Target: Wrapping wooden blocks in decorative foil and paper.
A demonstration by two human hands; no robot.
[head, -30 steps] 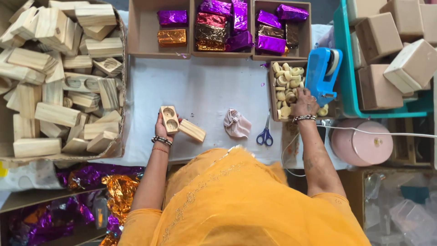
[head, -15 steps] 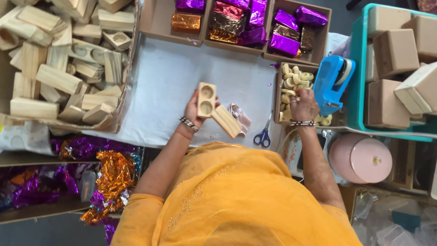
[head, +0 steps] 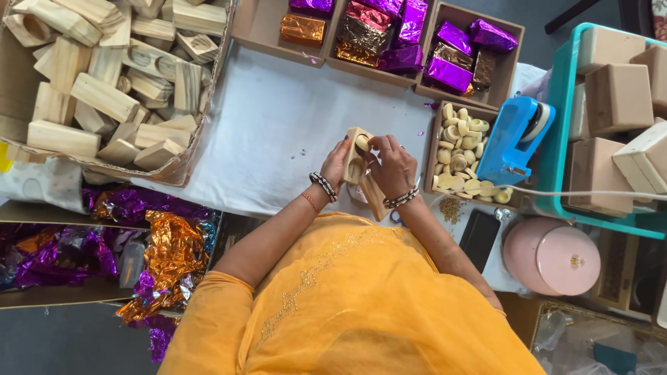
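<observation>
Pale wooden block with two round holes (head: 356,158) held up over white worktop (head: 278,132), in middle, just in front of person. Long side runs up and away from body, tilted a bit.

Left hand (head: 336,165) wraps block from left side, grip clamped on it.

Right hand (head: 390,163) on right side, fingertips pinched together on small round cream piece (head: 362,142) at top hole. Piece touching block.

Second plain wooden block (head: 374,196) lies just below hands. Box of small cream round pieces (head: 458,153) near right hand, closer to it than to left.
</observation>
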